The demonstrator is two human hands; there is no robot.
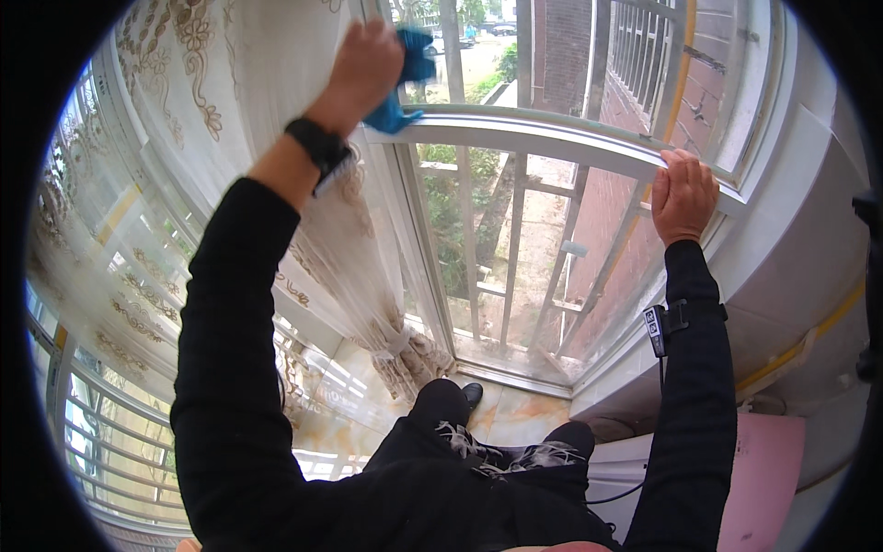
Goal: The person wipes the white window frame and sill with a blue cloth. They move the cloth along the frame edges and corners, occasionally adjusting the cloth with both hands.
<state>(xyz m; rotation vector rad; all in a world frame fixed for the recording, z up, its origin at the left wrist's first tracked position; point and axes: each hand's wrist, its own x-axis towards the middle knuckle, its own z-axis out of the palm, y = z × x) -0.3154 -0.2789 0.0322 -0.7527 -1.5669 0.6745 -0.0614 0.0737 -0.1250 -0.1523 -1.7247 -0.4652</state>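
My left hand (367, 65), a black watch on its wrist, is raised at the upper left and blurred. Its fingers are closed on a blue cloth (392, 114), which hangs beside the upright of the window frame, over the left end of the white crossbar (510, 131). Whether the cloth touches the frame I cannot tell. On the right end of that crossbar rests my right hand (685, 196), fingers together over the top edge. Below the bar is a lower glass pane (524, 255), with metal bars outside.
Sheer embroidered curtains (276, 69) hang at the left, one gathered by a tie (393, 345) near the marble-patterned floor (524, 414). A white wall ledge (786, 186) runs along the right. A pink panel (766, 476) stands at the lower right, near a yellow pipe (779, 362).
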